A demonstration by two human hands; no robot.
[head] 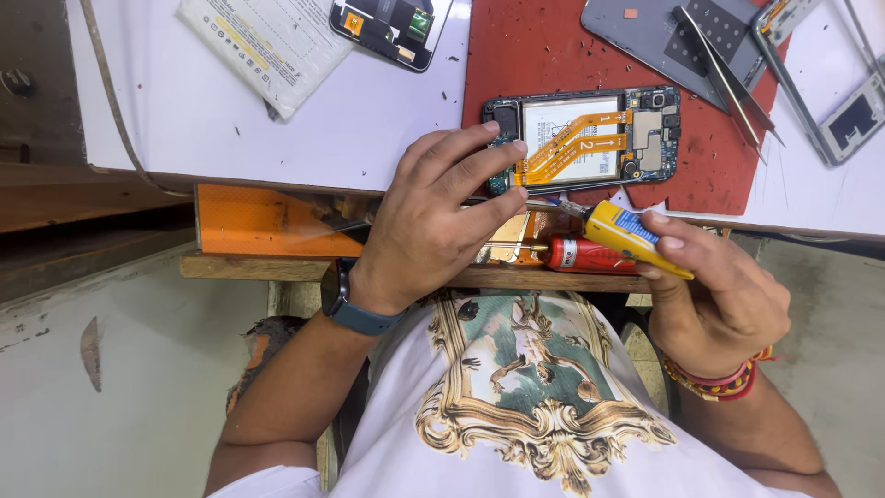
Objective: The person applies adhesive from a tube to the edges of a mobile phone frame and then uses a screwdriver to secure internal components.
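An opened phone (pixel 590 138) with its back off lies on a red mat (pixel 535 55), showing a pale battery and orange flex cables. My left hand (pixel 433 217) rests at the phone's left end, with fingertips on its lower left corner. My right hand (pixel 714 286) grips a yellow-handled screwdriver (pixel 631 235), whose metal tip points at the phone's lower edge. A red-handled tool (pixel 581 255) lies on the wooden ledge just under the screwdriver.
Tweezers (pixel 728 78) lie on a grey back cover (pixel 654 37) at the upper right, beside a phone frame (pixel 848 101). A white pouch (pixel 267 46) and another opened phone (pixel 387 28) sit on the white table (pixel 184 120). An orange panel (pixel 267 221) hangs below its edge.
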